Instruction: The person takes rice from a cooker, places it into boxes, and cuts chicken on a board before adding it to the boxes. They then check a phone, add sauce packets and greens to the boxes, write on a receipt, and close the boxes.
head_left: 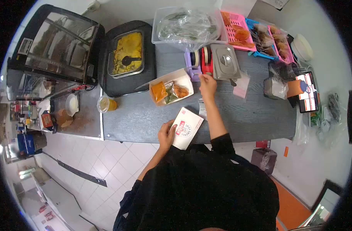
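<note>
My left hand [166, 134] grips a closed white paper food box [189, 125] with a red printed logo, tilted at the front edge of the counter. My right hand [208, 85] is closed at the front end of a purple tape dispenser [192, 63]; whatever its fingers pinch is too small to make out. A red tape dispenser [207, 61] stands right beside the purple one. Left of my right hand lies an open food box [171, 101] with an orange sauce packet [158, 91] and fried pieces [180, 91] in it. A printed paper slip [202, 109] lies under my right forearm.
A metal tray of yellow rice [128, 46] with a black scoop sits at back left. Nearby are a cup of drink [107, 104], a lidded steel container [225, 61], a plastic tub of bagged greens [189, 25], a pink basket [237, 30] and a tablet [307, 92].
</note>
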The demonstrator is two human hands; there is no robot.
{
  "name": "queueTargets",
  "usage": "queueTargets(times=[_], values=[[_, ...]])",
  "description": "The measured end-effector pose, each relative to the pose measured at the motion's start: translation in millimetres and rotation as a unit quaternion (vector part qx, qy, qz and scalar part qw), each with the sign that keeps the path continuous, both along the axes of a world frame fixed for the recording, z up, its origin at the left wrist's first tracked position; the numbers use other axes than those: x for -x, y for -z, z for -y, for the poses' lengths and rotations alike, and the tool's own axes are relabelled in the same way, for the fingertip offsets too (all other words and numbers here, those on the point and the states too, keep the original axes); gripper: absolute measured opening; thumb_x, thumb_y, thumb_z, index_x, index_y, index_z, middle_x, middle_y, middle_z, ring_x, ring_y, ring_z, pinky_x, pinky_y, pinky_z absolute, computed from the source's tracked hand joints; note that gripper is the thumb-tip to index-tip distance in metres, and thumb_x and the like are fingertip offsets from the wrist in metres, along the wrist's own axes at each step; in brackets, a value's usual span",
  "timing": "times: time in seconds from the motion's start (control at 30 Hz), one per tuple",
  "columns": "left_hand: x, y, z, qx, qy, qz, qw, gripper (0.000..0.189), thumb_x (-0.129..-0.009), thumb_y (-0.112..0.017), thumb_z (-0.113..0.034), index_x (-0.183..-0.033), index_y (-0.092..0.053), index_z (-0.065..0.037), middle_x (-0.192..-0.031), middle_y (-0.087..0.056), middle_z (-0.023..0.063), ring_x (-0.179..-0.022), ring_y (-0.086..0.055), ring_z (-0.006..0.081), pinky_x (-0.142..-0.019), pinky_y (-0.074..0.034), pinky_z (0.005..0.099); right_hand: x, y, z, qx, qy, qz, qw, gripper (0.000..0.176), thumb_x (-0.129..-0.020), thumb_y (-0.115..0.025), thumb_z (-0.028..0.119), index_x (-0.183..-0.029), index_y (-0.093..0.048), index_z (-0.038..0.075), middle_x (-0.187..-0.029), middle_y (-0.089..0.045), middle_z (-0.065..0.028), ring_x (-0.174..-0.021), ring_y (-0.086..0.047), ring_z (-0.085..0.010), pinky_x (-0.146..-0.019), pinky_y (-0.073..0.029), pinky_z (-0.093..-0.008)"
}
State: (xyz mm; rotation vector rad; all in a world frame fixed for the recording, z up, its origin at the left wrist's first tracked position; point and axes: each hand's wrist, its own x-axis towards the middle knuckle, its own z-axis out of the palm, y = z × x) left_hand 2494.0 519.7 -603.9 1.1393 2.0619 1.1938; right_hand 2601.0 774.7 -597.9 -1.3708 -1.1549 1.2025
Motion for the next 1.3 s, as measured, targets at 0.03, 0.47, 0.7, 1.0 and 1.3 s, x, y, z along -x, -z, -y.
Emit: queueTargets(times=[0.03, 0.47, 0.7, 1.0, 1.3], values=[[-1, -1, 1, 0.002, 0.0, -0.005, 1.0, 0.025, -0.084, -0.066, -0.018, -0.107, -0.065, -0.007, -0.069, -0.053, 0.0071, -0.057, -0.046, 0.0148, -0.054, -0.038, 0.0284, -2, -1, 9, 0.003, 0.019, -0.02, 1.0, 0.032, -0.084, -0.066, 0.03, -0.086, -0.065, -0.002, -0.062, -0.061, -0.0048, -0.043, -0.053, -0.0132, -0.04, -0.039, -0.029], [-41, -13, -9, -0.014, -0.042, -0.032, 0.999, 0.019, -0.085, -0.065, -0.018, -0.096, -0.063, -0.002, -0.075, -0.053, 0.0113, -0.06, -0.051, 0.022, -0.055, -0.043, 0.0333, -33, -1, 29, -0.069, -0.097, 0.088, 0.989, 0.022, -0.086, -0.066, 0.022, -0.089, -0.064, 0.001, -0.07, -0.06, -0.0012, -0.046, -0.046, -0.0059, -0.039, -0.035, -0.0238], [-36, -8, -23, 0.0, 0.024, 0.017, 1.0, 0.024, -0.082, -0.068, -0.015, -0.101, -0.062, -0.002, -0.083, -0.063, 0.0132, -0.064, -0.06, 0.0202, -0.058, -0.047, 0.0314, -11, -32, 105, 0.073, -0.396, 0.188, 0.896, 0.019, -0.078, -0.066, 0.01, -0.094, -0.06, 0.001, -0.069, -0.063, -0.009, -0.05, -0.059, -0.0145, -0.041, -0.045, -0.0296], [-32, 7, -29, -0.067, 0.054, -0.008, 0.996, 0.025, -0.083, -0.067, -0.016, -0.101, -0.057, -0.002, -0.082, -0.06, 0.0096, -0.062, -0.057, 0.0182, -0.058, -0.046, 0.0299, -33, -16, 112, -0.009, -0.324, 0.389, 0.862, 0.048, -0.068, -0.078, 0.02, -0.101, -0.047, 0.005, -0.076, -0.063, -0.0153, -0.066, -0.062, -0.0319, -0.059, -0.05, -0.0405], [-31, 2, -26, -0.023, 0.037, 0.156, 0.987, 0.027, -0.085, -0.067, -0.019, -0.097, -0.049, -0.003, -0.078, -0.056, 0.0069, -0.063, -0.052, 0.0146, -0.059, -0.044, 0.0302, -66, -36, 138, -0.172, -0.199, 0.016, 0.965, 0.005, -0.087, -0.052, 0.001, -0.09, -0.054, 0.005, -0.094, -0.057, -0.0107, -0.078, -0.059, -0.0148, -0.062, -0.048, -0.026]])
